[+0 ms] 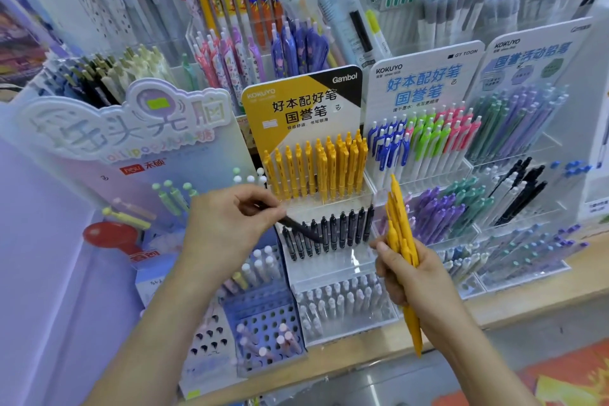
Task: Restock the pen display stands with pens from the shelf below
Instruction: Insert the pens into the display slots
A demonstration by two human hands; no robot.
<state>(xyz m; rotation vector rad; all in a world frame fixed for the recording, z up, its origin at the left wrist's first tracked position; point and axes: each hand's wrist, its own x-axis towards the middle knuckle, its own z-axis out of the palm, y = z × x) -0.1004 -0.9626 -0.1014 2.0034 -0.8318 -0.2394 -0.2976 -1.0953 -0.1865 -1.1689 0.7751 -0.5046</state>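
Observation:
My left hand point(227, 224) pinches a single black pen point(301, 227), held slanted with its tip down over the row of black pens point(329, 232) in the middle tier of the yellow-carded display stand point(303, 102). A full row of yellow pens point(316, 168) stands in the tier above. My right hand point(412, 277) grips a bundle of yellow pens point(400, 227), upright, just right of that stand. The lowest tier holds white pens point(339, 303).
A stand of blue, green and pink pens point(425, 138) and purple and teal pens point(445, 211) sits to the right. A lavender pegboard stand point(263, 323) with scattered pens is at the left. The wooden shelf edge point(527, 300) runs below.

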